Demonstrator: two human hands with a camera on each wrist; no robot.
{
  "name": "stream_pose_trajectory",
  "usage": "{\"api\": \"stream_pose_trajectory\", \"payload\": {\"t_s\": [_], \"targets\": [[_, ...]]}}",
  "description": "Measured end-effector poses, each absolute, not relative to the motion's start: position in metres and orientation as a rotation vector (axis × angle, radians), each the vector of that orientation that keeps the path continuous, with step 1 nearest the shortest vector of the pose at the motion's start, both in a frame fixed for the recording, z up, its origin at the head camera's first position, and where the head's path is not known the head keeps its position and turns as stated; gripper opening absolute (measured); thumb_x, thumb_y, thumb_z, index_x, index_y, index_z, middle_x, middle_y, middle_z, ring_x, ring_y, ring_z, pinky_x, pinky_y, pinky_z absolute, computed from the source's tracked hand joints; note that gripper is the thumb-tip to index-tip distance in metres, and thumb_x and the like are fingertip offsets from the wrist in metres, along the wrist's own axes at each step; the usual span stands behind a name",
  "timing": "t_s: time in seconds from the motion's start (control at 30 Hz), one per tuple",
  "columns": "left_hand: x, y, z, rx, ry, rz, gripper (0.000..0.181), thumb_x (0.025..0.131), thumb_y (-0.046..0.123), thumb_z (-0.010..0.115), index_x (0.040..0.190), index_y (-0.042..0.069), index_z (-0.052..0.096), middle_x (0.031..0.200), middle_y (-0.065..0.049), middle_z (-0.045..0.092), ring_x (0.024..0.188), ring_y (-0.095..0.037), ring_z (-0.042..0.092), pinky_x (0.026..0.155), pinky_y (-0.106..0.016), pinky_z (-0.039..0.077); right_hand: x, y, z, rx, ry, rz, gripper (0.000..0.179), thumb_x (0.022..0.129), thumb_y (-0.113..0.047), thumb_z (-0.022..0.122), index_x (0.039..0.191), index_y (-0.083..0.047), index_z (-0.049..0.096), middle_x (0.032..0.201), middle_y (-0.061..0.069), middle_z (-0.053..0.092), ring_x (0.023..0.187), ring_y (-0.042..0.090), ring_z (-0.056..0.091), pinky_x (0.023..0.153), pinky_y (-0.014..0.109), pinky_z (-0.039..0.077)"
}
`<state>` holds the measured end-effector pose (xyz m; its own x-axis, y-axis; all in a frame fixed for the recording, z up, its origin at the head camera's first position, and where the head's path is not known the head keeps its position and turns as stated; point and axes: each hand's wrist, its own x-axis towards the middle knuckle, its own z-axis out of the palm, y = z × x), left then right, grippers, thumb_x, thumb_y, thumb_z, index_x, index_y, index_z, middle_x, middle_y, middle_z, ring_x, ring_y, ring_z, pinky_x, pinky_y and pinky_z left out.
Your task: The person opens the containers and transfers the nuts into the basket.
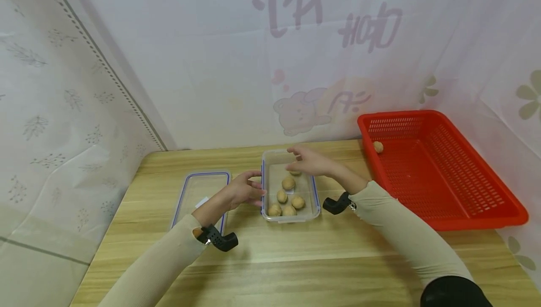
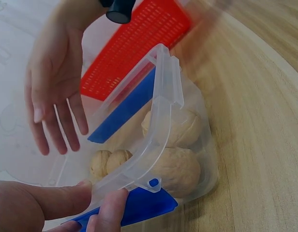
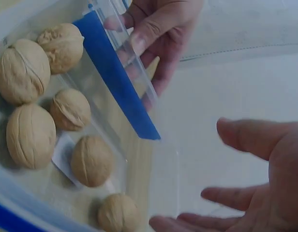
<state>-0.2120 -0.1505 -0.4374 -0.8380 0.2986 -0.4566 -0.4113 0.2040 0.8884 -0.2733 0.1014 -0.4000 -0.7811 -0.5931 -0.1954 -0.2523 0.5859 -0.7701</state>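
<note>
A clear plastic food container (image 1: pixel 313 213) with blue side strips stands on the table, several walnuts (image 3: pixel 30 136) lying on its bottom. Spread fingers of my left hand (image 1: pixel 244 189) touch the container's left wall from outside; in the left wrist view the thumb (image 2: pixel 67 199) lies near the rim by a blue strip (image 2: pixel 149 208). Above the far half of the container hovers my right hand (image 1: pixel 310 160), fingers apart and holding nothing. It partly covers one walnut in the head view. In the right wrist view its fingers (image 3: pixel 231 198) are loosely extended beside the walnuts.
Left of the container, a clear lid with a blue seal (image 1: pixel 186 189) lies flat, partly under the left forearm. A red perforated basket (image 1: pixel 444 226) stands at the right with a single walnut (image 1: pixel 378 147) near its left wall. Printed cloth (image 1: pixel 211 63) hangs behind the table.
</note>
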Motion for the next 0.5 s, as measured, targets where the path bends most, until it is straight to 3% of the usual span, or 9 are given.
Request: {"api": "stream_pose_trajectory", "payload": {"t_s": [0.17, 0.4, 0.5], "targets": [[-0.212, -0.15, -0.439, -0.098, 1.926, 1.697, 0.071, 0.094, -0.012, 0.063, 0.156, -0.002, 0.029, 0.119, -0.022, 0.052, 0.092, -0.023, 0.063, 0.074, -0.033, 0.067, -0.272, 0.093, -0.408, -0.608, 2.424, -1.004, 0.071, 0.101, -0.028, 0.062, 0.154, 0.009, 0.031, 0.155, 0.03, 0.037, 0.138, 0.046, 0.043, 0.115, 0.057, 0.043], [-0.212, -0.151, -0.439, -0.1, 1.923, 1.698, 0.071, 0.094, -0.012, 0.063, 0.156, -0.002, 0.029, 0.117, -0.02, 0.052, 0.094, -0.025, 0.063, 0.075, -0.034, 0.066, -0.271, 0.082, -0.412, -0.587, 2.456, -0.9, 0.076, 0.099, -0.027, 0.064, 0.151, 0.015, 0.029, 0.157, 0.032, 0.032, 0.144, 0.045, 0.034, 0.122, 0.053, 0.033], [-0.212, -0.151, -0.438, -0.1, 1.924, 1.695, 0.071, 0.094, -0.012, 0.064, 0.156, -0.001, 0.03, 0.118, -0.021, 0.052, 0.098, -0.028, 0.063, 0.077, -0.035, 0.066, -0.272, 0.079, -0.415, -0.584, 2.489, -0.873, 0.073, 0.098, -0.023, 0.065, 0.15, 0.016, 0.031, 0.155, 0.032, 0.036, 0.142, 0.045, 0.037, 0.122, 0.052, 0.034]]}}
